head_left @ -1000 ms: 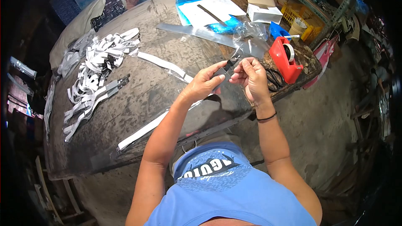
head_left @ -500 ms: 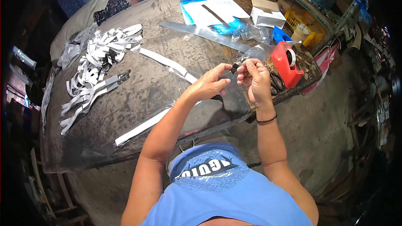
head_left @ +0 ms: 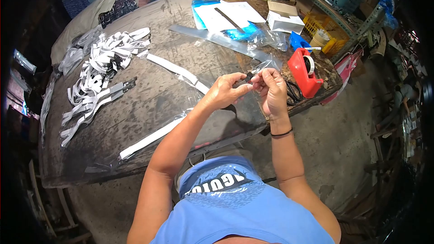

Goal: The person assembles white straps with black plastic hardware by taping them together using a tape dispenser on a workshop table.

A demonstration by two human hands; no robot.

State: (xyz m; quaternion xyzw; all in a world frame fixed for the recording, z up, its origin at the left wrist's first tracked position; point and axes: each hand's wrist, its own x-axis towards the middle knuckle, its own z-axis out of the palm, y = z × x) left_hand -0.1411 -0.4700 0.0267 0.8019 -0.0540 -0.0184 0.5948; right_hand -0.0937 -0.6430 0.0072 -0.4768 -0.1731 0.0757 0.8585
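Above the table's front right part, my left hand pinches a small black piece between thumb and fingertips. Close against it is my right hand, its thumb and fingers pressed together; what they hold is too small to make out. A dark strap end shows below my left hand. White straps in clear plastic lie beside my left arm, one running toward the hand and another near the front edge.
Tangled white straps lie at the left. A red tape dispenser, black cord, open white box, papers and a long metallic-looking strip are at the right and back of the table.
The whole view has shifted slightly. My fingertips have come closer together around the small black piece, with my right hand tilted a little toward my left.
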